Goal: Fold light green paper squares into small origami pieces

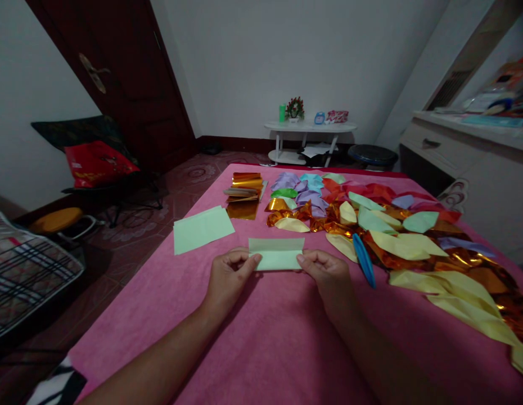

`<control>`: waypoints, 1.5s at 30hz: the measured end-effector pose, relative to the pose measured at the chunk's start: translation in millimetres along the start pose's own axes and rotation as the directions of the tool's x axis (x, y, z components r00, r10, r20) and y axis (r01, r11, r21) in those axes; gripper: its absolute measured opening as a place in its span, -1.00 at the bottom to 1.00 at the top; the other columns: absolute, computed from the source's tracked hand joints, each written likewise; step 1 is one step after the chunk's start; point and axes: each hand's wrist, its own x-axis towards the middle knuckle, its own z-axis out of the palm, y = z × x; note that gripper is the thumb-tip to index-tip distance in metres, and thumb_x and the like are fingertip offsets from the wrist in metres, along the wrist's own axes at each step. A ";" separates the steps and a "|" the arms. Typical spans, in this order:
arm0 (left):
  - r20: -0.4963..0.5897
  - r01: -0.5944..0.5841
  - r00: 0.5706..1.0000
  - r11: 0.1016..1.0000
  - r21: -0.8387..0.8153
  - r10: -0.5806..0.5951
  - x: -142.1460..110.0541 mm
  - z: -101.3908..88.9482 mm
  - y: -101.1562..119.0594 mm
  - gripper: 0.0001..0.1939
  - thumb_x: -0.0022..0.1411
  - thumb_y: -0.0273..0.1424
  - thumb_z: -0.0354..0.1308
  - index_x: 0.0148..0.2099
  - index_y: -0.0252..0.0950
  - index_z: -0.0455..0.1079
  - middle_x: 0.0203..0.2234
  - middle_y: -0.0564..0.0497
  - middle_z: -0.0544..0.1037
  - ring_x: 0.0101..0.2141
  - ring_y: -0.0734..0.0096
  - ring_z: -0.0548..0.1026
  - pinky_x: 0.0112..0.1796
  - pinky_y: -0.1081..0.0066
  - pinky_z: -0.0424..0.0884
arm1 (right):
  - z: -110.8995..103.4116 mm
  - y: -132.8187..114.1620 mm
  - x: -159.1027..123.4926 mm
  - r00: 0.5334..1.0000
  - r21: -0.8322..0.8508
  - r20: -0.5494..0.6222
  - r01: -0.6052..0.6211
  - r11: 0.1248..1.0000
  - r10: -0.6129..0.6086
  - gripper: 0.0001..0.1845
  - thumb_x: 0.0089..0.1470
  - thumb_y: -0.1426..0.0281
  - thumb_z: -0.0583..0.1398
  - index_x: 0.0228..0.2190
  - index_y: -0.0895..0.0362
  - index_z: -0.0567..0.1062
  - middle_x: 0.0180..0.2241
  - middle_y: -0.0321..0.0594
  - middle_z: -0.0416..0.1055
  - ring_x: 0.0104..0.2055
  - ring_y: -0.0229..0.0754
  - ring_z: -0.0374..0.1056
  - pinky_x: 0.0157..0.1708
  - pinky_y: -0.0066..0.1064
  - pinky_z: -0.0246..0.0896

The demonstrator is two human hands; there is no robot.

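A pale green sheet of paper (276, 253), folded into a narrow strip, lies on the pink cloth (261, 337). My left hand (228, 277) pinches its left end with thumb and fingers closed. At the strip's right end my right hand (329, 274) pinches it the same way. A stack of flat pale green sheets (201, 228) rests just left of and beyond my hands.
Many folded paper shapes (371, 225) in yellow, green, purple, red and gold foil spread across the cloth's right side, with a blue one (364, 260) close to my right hand. Gold foil sheets (244, 192) lie at the back. A white cabinet (476, 163) stands at the right.
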 end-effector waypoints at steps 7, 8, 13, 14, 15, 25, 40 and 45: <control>-0.053 0.017 0.998 1.000 0.001 -0.017 0.3 -0.6 -0.3 -0.78 0.07 -0.33 0.24 -0.53 -0.36 0.49 -0.58 0.04 0.48 -0.50 0.49 0.36 -0.46 0.53 0.25 | 2.7 0.6 0.0 0.999 -0.021 -0.047 0.014 1.000 -0.015 -0.82 -0.18 0.31 0.32 -0.64 0.15 0.52 -0.43 -0.23 0.52 -0.35 -0.16 0.42 -0.34 -0.43 0.29; -0.054 0.019 0.998 1.000 0.001 -0.019 0.3 -0.9 -0.7 -0.78 0.07 -0.33 0.24 -0.53 -0.36 0.49 -0.58 0.05 0.47 -0.51 0.50 0.36 -0.46 0.54 0.24 | 3.0 0.4 -0.1 0.999 -0.018 -0.050 0.013 1.000 -0.013 -0.82 -0.19 0.31 0.33 -0.64 0.15 0.52 -0.44 -0.24 0.52 -0.36 -0.16 0.43 -0.34 -0.43 0.29; -0.060 0.029 0.998 1.000 -0.007 -0.029 1.1 -2.0 -3.6 -0.81 0.04 -0.34 0.26 -0.52 -0.36 0.49 -0.58 0.05 0.48 -0.52 0.51 0.36 -0.47 0.54 0.25 | 3.4 3.2 0.5 0.997 -0.023 -0.080 0.010 1.000 -0.011 -0.83 -0.23 0.32 0.34 -0.64 0.15 0.51 -0.40 -0.21 0.53 -0.33 -0.14 0.45 -0.32 -0.42 0.30; -0.066 0.032 0.997 0.999 -0.011 -0.032 1.4 -2.1 -3.5 -0.82 0.02 -0.34 0.27 -0.51 -0.36 0.50 -0.57 0.05 0.50 -0.51 0.51 0.38 -0.46 0.54 0.26 | 3.2 4.3 1.1 0.996 -0.029 -0.087 0.004 1.000 -0.007 -0.83 -0.24 0.32 0.34 -0.65 0.15 0.51 -0.39 -0.20 0.53 -0.34 -0.13 0.44 -0.34 -0.42 0.30; -0.072 0.035 0.997 0.999 -0.016 -0.036 1.6 -2.2 -3.1 -0.83 0.01 -0.35 0.28 -0.51 -0.36 0.50 -0.55 0.04 0.51 -0.50 0.51 0.39 -0.45 0.54 0.28 | 3.0 5.4 1.6 0.996 -0.036 -0.090 -0.001 0.999 -0.003 -0.82 -0.25 0.32 0.34 -0.65 0.16 0.51 -0.38 -0.19 0.53 -0.35 -0.14 0.44 -0.35 -0.42 0.30; -0.081 0.087 0.993 0.995 -0.058 -0.091 2.8 -2.4 -0.5 -0.85 -0.04 -0.37 0.31 -0.54 -0.36 0.50 -0.60 0.06 0.51 -0.54 0.54 0.37 -0.49 0.58 0.26 | 2.3 3.5 1.1 0.996 -0.050 -0.087 0.000 0.999 -0.004 -0.83 -0.26 0.34 0.34 -0.66 0.17 0.51 -0.38 -0.18 0.51 -0.32 -0.13 0.43 -0.31 -0.41 0.28; -0.104 0.144 0.984 0.989 -0.007 -0.144 4.6 -2.0 -7.3 -0.77 -0.08 -0.30 0.32 -0.57 -0.38 0.45 -0.70 0.09 0.43 -0.65 0.59 0.28 -0.60 0.57 0.13 | 5.0 3.7 -0.5 0.992 -0.157 -0.100 0.057 0.986 -0.073 -0.79 -0.24 0.33 0.32 -0.72 0.15 0.45 -0.50 -0.23 0.47 -0.40 -0.15 0.42 -0.42 -0.44 0.26; -0.098 0.133 0.987 0.990 0.037 -0.129 6.0 -0.8 -8.2 -0.76 -0.07 -0.31 0.30 -0.59 -0.38 0.41 -0.71 0.10 0.42 -0.67 0.60 0.27 -0.62 0.58 0.12 | 8.1 1.7 -1.9 0.988 -0.186 -0.121 0.068 0.980 -0.091 -0.75 -0.27 0.33 0.31 -0.76 0.13 0.39 -0.56 -0.25 0.44 -0.48 -0.19 0.38 -0.50 -0.45 0.22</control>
